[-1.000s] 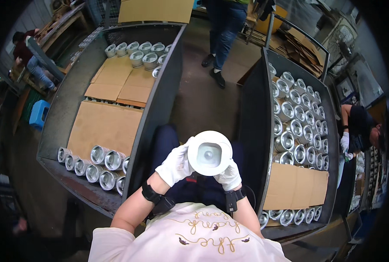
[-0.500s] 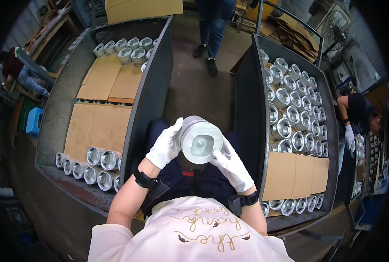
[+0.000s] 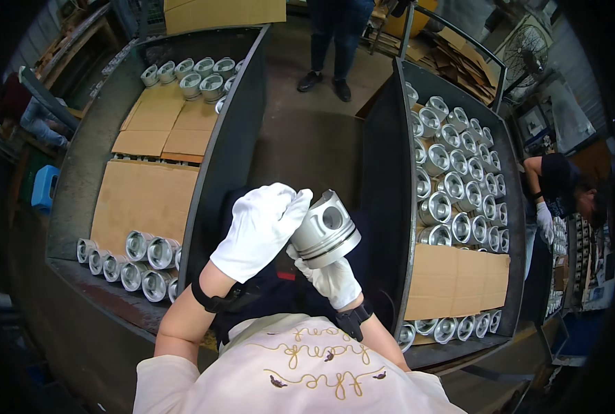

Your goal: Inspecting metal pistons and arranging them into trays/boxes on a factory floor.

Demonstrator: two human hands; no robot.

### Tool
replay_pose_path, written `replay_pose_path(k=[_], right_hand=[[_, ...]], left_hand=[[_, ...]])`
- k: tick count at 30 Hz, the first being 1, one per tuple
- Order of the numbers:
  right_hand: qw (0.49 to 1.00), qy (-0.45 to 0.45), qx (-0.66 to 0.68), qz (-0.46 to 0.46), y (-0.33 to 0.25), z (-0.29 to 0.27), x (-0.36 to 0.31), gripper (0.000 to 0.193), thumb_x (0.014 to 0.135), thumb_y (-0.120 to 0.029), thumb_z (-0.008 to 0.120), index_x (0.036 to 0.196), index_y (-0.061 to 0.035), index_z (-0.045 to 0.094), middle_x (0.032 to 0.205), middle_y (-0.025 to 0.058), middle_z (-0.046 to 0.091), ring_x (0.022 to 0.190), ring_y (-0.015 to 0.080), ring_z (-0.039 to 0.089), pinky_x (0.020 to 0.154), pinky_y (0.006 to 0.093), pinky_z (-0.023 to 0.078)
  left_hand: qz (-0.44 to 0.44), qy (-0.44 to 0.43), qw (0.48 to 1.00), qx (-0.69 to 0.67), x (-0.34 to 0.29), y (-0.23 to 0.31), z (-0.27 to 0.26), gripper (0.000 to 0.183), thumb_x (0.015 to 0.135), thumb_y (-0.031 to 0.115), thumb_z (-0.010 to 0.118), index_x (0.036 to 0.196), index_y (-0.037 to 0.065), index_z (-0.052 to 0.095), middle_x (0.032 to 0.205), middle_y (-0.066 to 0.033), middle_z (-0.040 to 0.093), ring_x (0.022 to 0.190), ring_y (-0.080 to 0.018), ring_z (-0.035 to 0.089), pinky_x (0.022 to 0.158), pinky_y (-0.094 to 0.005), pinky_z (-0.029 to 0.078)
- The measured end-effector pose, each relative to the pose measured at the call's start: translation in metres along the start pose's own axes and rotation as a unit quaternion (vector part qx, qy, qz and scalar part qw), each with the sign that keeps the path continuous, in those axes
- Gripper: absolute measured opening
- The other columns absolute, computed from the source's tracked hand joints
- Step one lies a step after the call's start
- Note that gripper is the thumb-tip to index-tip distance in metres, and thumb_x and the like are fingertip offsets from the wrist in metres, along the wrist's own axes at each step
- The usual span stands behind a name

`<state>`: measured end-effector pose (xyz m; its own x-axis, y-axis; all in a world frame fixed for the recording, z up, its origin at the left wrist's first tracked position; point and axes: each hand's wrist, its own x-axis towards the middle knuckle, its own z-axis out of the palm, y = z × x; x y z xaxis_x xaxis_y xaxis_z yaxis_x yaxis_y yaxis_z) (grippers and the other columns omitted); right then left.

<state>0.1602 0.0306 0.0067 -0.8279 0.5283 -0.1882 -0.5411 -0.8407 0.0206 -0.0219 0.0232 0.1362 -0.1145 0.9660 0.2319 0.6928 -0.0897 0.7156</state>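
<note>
A silver engine piston is between my two white-gloved hands, in front of my body. It is tilted, with its skirt and round pin hole upward and its ring grooves low. My left hand is closed at the piston's upper left, fingers pressed together against the skirt edge. From below, my right hand supports the crown end. Its fingers are partly hidden behind the piston. The crown face is out of sight.
At left stands a metal bin with cardboard sheets and pistons at both ends. A second bin at right holds many pistons and a cardboard sheet. One person stands ahead; another bends at right.
The piston has been turned over from crown facing me to pin hole showing. My left hand has shifted up onto its skirt, my right hand underneath. The person ahead has moved their feet.
</note>
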Motion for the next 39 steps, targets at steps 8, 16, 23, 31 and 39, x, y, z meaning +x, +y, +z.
replay_pose_path(k=[8, 16, 23, 31, 39], right_hand=[[0.993, -0.037, 0.111, 0.018, -0.005, -0.008, -0.006, 0.047, 0.097, -0.023, 0.048, 0.135, 0.0034, 0.036, 0.131, 0.0251, 0.047, 0.116, 0.0401, 0.053, 0.09, 0.0459, 0.054], [0.814, 0.155, -0.482, -0.284, -0.02, 0.035, -0.002, 0.064, 0.084, 0.002, 0.061, 0.142, -0.0116, 0.038, 0.135, 0.0053, 0.051, 0.12, 0.0164, 0.051, 0.1, 0.0306, 0.041], [0.572, 0.118, -0.728, -0.358, -0.013, 0.025, 0.0, 0.073, 0.077, 0.013, 0.056, 0.144, -0.0108, 0.037, 0.129, 0.013, 0.058, 0.112, 0.0209, 0.059, 0.095, 0.0273, 0.044], [0.993, 0.025, -0.115, -0.025, 0.008, 0.003, 0.006, 0.065, 0.088, -0.029, 0.064, 0.14, -0.0065, 0.033, 0.135, 0.0144, 0.047, 0.115, 0.0333, 0.055, 0.097, 0.0428, 0.048], [0.927, 0.108, -0.297, -0.2, -0.019, 0.001, 0.004, 0.055, 0.086, -0.011, 0.065, 0.136, -0.0128, 0.043, 0.13, 0.0078, 0.052, 0.115, 0.0233, 0.055, 0.092, 0.0424, 0.05]], left_hand=[[-0.027, -0.003, 0.995, -0.092, -0.003, -0.01, 0.023, 0.029, 0.094, 0.026, 0.054, 0.093, -0.001, 0.063, 0.081, -0.0161, 0.063, 0.075, -0.029, 0.062, 0.068, -0.0351, 0.047], [-0.144, -0.028, 0.952, -0.268, -0.002, -0.029, 0.034, 0.037, 0.096, 0.035, 0.053, 0.101, 0.0, 0.065, 0.093, -0.0074, 0.065, 0.089, -0.0148, 0.057, 0.084, -0.0283, 0.043], [-0.291, -0.052, 0.889, -0.349, -0.008, -0.029, 0.045, 0.05, 0.087, 0.041, 0.065, 0.112, -0.003, 0.063, 0.1, -0.0066, 0.059, 0.096, -0.0137, 0.051, 0.087, -0.0281, 0.039], [-0.229, -0.014, 0.848, -0.478, -0.02, -0.044, 0.052, 0.042, 0.093, 0.031, 0.059, 0.119, -0.002, 0.057, 0.114, -0.0085, 0.06, 0.109, -0.0142, 0.053, 0.096, -0.0277, 0.038], [-0.173, -0.037, 0.789, -0.588, -0.029, -0.065, 0.069, 0.038, 0.097, 0.027, 0.05, 0.124, 0.0, 0.051, 0.122, -0.0083, 0.057, 0.114, -0.0166, 0.052, 0.102, -0.0324, 0.037]])
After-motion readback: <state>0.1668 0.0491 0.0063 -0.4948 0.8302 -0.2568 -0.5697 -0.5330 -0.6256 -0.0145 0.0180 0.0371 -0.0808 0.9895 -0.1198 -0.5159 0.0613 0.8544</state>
